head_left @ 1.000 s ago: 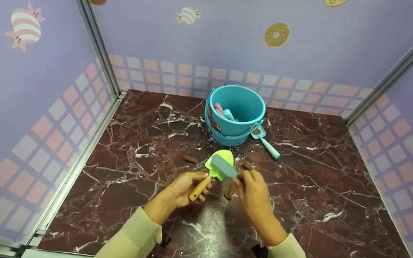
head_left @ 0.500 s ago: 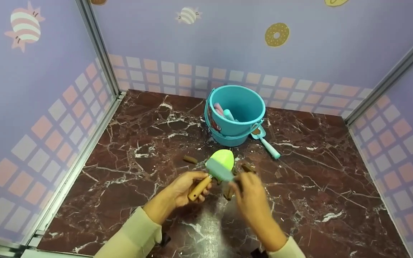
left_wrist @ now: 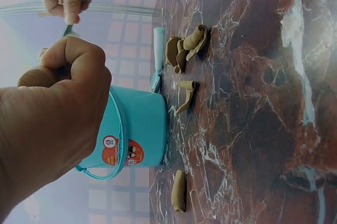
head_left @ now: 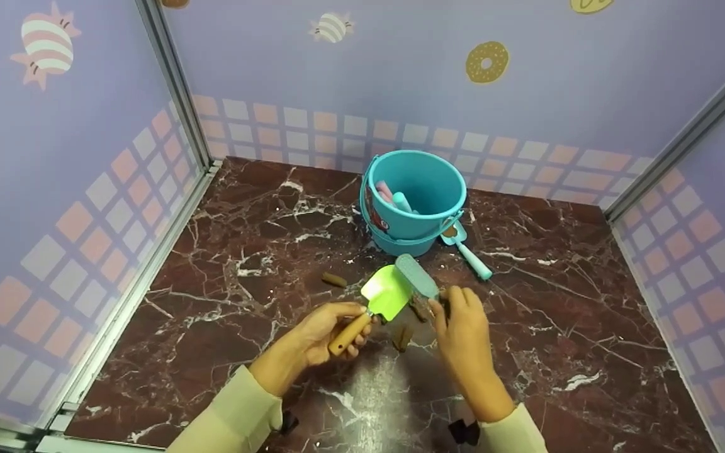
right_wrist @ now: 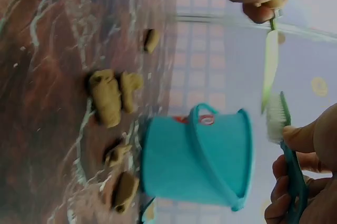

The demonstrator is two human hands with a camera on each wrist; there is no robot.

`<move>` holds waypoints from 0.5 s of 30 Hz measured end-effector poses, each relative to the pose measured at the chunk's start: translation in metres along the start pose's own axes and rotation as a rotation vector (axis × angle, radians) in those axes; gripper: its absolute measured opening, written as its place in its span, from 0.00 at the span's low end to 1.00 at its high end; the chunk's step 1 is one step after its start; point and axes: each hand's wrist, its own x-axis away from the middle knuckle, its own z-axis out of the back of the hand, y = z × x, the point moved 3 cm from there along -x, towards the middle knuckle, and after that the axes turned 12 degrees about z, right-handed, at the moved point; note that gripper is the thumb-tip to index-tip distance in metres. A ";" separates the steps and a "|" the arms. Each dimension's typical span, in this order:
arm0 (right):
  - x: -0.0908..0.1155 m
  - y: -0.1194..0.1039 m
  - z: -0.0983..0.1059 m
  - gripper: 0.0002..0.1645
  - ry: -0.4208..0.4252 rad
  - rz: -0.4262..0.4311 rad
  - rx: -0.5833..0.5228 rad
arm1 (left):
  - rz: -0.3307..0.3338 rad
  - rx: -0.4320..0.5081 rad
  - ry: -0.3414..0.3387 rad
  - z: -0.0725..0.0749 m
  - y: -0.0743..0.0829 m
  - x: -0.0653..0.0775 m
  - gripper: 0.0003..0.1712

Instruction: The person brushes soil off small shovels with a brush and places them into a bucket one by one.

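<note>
My left hand [head_left: 331, 333] grips the wooden handle of a small trowel [head_left: 389, 292] with a bright green blade, held above the marbled surface. My right hand [head_left: 465, 327] holds a scrubbing brush [head_left: 416, 277] with a grey-green back. White bristles [right_wrist: 275, 121] face the trowel's blade in the right wrist view, close to its tip; whether they touch it I cannot tell. Below lie several brown, clay-like curled pieces, among them one roll [head_left: 334, 280] to the left, another piece [head_left: 401, 338] between the hands and a clump [left_wrist: 185, 47] in the left wrist view.
Behind the hands stands a blue bucket [head_left: 413, 226] with pink and teal handles poking up inside. A teal-handled shovel [head_left: 474, 261] lies at its right, with something brown on its blade. Patterned panels [head_left: 337, 75] enclose the marbled surface [head_left: 243, 251] at the back and sides.
My right hand has moved the brush right and slightly away from me, from over the middle of the trowel's blade to its right edge. The left hand and trowel have hardly moved.
</note>
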 end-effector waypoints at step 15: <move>0.001 -0.003 -0.004 0.11 0.003 0.013 0.011 | -0.003 0.010 -0.055 -0.002 -0.001 0.002 0.09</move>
